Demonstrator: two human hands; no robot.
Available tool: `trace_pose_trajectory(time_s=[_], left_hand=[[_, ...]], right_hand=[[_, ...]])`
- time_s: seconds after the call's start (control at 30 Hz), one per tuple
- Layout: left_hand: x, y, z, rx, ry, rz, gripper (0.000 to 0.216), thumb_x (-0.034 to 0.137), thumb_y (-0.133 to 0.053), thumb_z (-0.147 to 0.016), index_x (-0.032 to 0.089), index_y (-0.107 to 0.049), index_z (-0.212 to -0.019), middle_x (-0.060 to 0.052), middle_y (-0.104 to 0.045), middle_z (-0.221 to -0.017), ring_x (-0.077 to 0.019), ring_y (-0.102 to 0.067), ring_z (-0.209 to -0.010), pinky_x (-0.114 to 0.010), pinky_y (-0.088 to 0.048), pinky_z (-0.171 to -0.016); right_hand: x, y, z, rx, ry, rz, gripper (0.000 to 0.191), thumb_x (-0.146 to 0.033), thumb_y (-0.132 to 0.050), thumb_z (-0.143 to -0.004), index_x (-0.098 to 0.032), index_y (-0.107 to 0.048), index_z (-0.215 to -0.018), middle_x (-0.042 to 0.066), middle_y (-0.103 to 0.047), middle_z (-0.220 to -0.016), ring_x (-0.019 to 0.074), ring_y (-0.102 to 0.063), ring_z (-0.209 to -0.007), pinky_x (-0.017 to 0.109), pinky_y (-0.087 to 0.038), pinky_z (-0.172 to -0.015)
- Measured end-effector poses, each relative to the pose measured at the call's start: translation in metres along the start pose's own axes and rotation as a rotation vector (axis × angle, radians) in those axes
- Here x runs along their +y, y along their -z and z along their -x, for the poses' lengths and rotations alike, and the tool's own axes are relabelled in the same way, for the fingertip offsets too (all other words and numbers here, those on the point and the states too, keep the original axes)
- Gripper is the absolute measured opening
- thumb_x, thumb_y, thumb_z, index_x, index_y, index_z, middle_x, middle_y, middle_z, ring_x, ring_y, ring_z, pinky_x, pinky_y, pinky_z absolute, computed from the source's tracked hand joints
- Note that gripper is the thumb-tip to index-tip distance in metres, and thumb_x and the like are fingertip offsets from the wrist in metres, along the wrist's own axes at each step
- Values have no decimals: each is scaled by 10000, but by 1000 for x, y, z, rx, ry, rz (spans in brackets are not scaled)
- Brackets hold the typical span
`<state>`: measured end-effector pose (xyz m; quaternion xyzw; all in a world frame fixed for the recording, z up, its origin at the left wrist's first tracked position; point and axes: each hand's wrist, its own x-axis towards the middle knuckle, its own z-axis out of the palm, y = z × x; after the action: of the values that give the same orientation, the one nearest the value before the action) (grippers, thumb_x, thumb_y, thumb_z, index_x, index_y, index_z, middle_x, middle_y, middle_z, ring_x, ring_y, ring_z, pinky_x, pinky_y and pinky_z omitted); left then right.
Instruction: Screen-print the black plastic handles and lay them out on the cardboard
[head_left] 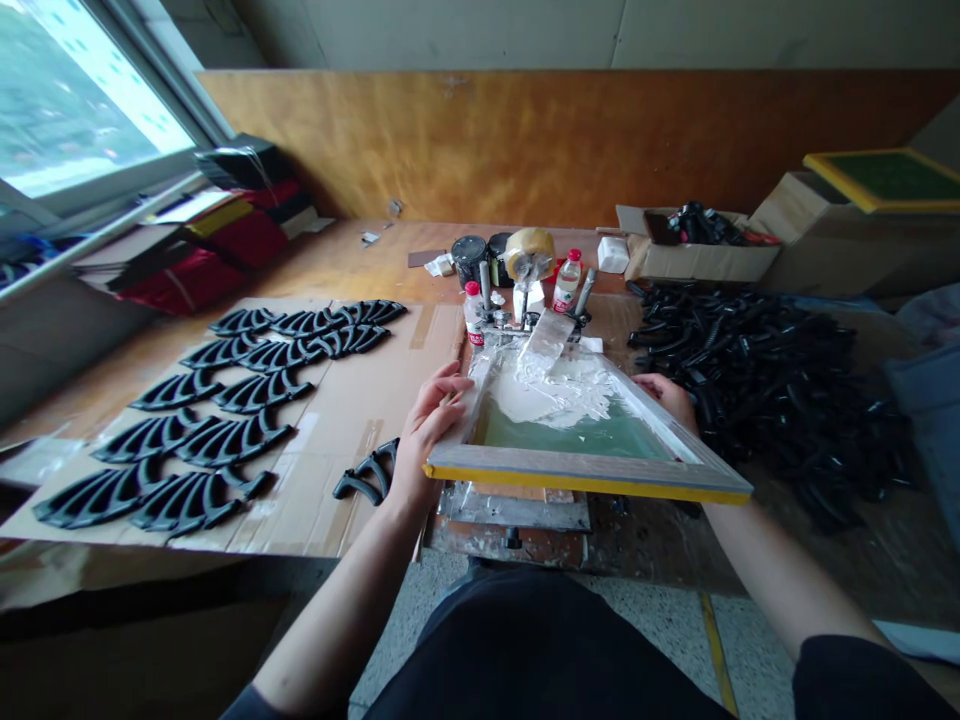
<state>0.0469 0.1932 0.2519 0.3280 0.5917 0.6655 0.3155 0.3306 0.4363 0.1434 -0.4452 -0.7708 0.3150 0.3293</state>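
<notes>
Between the two hands, a printing screen in a wooden frame sits tilted up at its near edge, hinged at the far end over a metal base plate. The left hand has its fingers spread flat along the left rail of the frame, thumb under the edge, gripping it; the right hand rests on the right rail, though its fingers are partly hidden behind the wood, so I cannot tell how firmly they close. The step in hand looks like raising or lowering the screen over the plate; the next move probably calls for both hands to keep the frame level so the ink does not run. The mesh is greenish, with thick white ink smeared across its far half and a squeegee lying in it. Just left of the left fingers lies one black plastic piece on cardboard; more lie in rows beyond. Right of the right fingers is a heap of black parts.
</notes>
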Motion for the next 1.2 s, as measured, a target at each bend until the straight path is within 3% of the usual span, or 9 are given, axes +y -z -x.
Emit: trace_pose_trajectory(time_s=[0.07, 0.17, 0.27, 0.43, 0.53, 0.6, 0.7, 1.0, 1.2], left_hand=[[-6, 5, 5, 9, 188, 11, 395, 308, -594, -778, 246, -612, -1168, -48, -580, -1272, -253, -520, -1219, -347, -441, -958], [-29, 13, 21, 0, 464, 17, 587, 428, -656, -748, 223, -524, -1282, -72, -640, -1117, -233, -648, -910, -300, -500, -706], [-63, 19, 38, -51, 538, 9, 644, 457, -694, -713, 176, -518, -1265, -45, -659, -917, -201, -639, -808, -262, -481, -650], [-120, 28, 48, -69, 519, -103, 668, 476, -672, -719, 157, -484, -1275, 2, -606, -785, -161, -604, -749, -238, -459, -645], [-148, 32, 48, -100, 479, -215, 629, 472, -632, -751, 166, -482, -1280, 13, -580, -762, -142, -581, -696, -230, -439, -614], [-161, 35, 47, -142, 450, -248, 608, 467, -588, -786, 172, -457, -1301, 1, -594, -797, -143, -583, -706, -232, -440, -620], [-173, 38, 46, -174, 423, -326, 593, 469, -556, -806, 186, -449, -1316, -8, -618, -820, -149, -585, -711, -237, -436, -625], [-175, 41, 46, -190, 398, -427, 570, 455, -527, -822, 197, -454, -1325, 12, -586, -772, -145, -556, -702, -239, -427, -657], [-172, 40, 46, -175, 415, -379, 577, 456, -544, -823, 189, -454, -1327, 2, -604, -798, -157, -571, -731, -253, -430, -682]], right_hand=[[-16, 0, -17, 56, 37, 9, 369, -428, -568, -851, -160, -653, -1091, 116, -672, -1055, 246, -639, -937, 406, -528, -829], [-58, -22, -30, 33, 256, 57, 558, -425, -651, -797, -174, -543, -1284, 142, -513, -1340, 272, -530, -1182, 408, -501, -918], [-96, -58, -29, -47, 421, 257, 705, -370, -752, -724, -154, -475, -1335, 159, -457, -1385, 300, -436, -1269, 440, -421, -1018], [-108, -107, -17, -270, 370, 525, 249, -260, -672, -812, -183, -597, -1036, 86, -653, -966, 249, -579, -955, 356, -472, -794], [-98, -119, -9, -359, 437, 605, 108, -239, -623, -841, -166, -602, -917, 93, -649, -918, 241, -565, -925, 339, -441, -789], [-94, -124, -3, -398, 504, 633, 36, -177, -570, -853, -160, -595, -874, 93, -642, -899, 233, -549, -921, 327, -424, -786], [-96, -125, 9, -449, 595, 673, 122, -86, -498, -839, -160, -592, -864, 87, -626, -862, 226, -531, -893, 307, -405, -729], [-107, -106, 47, -672, 918, 657, 145, -56, -469, -829, -144, -583, -844, 87, -607, -829, 217, -517, -839, 303, -372, -656], [-109, -88, 34, -812, 1005, 568, 108, -73, -542, -786, -177, -568, -794, 53, -612, -798, 199, -526, -814, 288, -352, -633]])
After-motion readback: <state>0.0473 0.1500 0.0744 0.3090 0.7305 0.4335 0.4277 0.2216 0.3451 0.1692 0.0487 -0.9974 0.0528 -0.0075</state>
